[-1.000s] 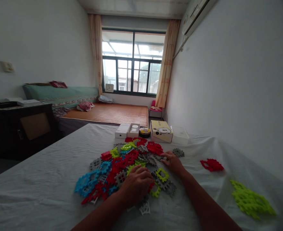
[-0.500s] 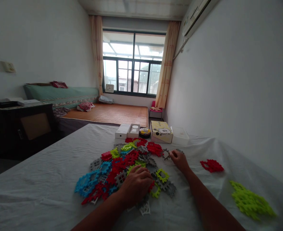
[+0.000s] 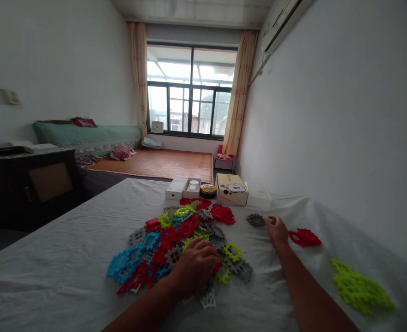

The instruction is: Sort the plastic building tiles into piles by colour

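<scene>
A heap of interlocking plastic tiles (image 3: 175, 240) in red, blue, grey and lime lies on the white sheet (image 3: 68, 258). My left hand (image 3: 195, 267) rests on the heap's near side. Its fingers curl down over the tiles, and a red tile (image 3: 217, 267) shows under the fingertips. My right hand (image 3: 277, 229) lies on the sheet to the right of the heap. It sits between a small grey tile stack (image 3: 256, 220) and a red tile group (image 3: 304, 237). Its fingers are curled, and what they hold, if anything, is hidden.
A lime tile group (image 3: 360, 287) lies at the near right. At the table's far edge stand a white box (image 3: 175, 188), an open white box (image 3: 192, 187), a round tin (image 3: 208, 189), a yellow carton (image 3: 233, 188) and a clear tub (image 3: 258, 194). A bed and a dark cabinet (image 3: 30, 184) stand beyond.
My right hand has moved right, from the heap's edge to beside the grey stack. The grey tile it carried half a second ago is no longer visible in its fingers. My left hand stays still.
</scene>
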The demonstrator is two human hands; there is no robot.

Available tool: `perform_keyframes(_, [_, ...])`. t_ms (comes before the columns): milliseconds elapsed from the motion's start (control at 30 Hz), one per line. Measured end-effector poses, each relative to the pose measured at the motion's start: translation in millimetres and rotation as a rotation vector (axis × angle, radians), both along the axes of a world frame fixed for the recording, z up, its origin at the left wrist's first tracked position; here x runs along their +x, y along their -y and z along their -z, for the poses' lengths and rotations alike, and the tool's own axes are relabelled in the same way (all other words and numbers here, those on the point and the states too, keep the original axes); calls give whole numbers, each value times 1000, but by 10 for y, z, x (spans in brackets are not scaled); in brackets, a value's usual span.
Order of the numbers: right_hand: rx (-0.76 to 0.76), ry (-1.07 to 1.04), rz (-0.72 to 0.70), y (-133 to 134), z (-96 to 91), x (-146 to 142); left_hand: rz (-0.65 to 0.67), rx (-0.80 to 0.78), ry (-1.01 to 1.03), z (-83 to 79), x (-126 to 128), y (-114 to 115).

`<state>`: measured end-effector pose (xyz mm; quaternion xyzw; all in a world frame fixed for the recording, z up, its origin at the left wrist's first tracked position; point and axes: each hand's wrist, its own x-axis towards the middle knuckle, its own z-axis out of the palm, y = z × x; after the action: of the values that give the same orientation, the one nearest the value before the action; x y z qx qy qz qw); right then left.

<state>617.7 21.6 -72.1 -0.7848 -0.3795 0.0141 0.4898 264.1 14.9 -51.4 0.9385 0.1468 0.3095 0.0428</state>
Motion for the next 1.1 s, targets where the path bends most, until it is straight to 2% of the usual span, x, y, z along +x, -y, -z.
perform_keyframes(100, [14, 46, -78, -32, -100, -199, -1, 7, 0, -8, 1, 6])
perform_keyframes(167, [-4, 71, -285, -61, -146, -448, -4, 10, -4, -8, 1, 10])
perform_keyframes(267, [-71, 132, -728, -91, -152, -877, -14, 9, -9, -4, -3, 12])
perform_keyframes(300, [-93, 173, -832, -92, -139, -999, -17, 9, -11, -2, -6, 11])
perform_keyframes(367, [-128, 280, -898, -79, -107, -1178, -18, 4, -17, 4, -11, 5])
perform_keyframes(467, [-144, 417, -848, -40, -82, -1294, -21, -2, -18, 17, -13, -4])
perform_keyframes(567, [-91, 448, -802, -21, -107, -1309, -26, -1, -22, 27, -11, -7])
perform_keyframes(633, [-27, 392, -764, -44, -127, -1273, -24, -2, -28, 25, -10, -5])
perform_keyframes(700, [51, 224, -675, -95, -124, -1171, -22, -4, -26, 17, -10, -2])
perform_keyframes(833, [176, -111, -400, -188, -48, -711, -18, -2, -9, 6, -12, -2])
perform_keyframes(1000, [257, -273, -129, -136, 94, -20, -16, 3, 4, 27, -3, -14])
perform_keyframes(1100, [261, -342, -52, -111, 188, 175, -18, 3, 0, 31, 3, -11])
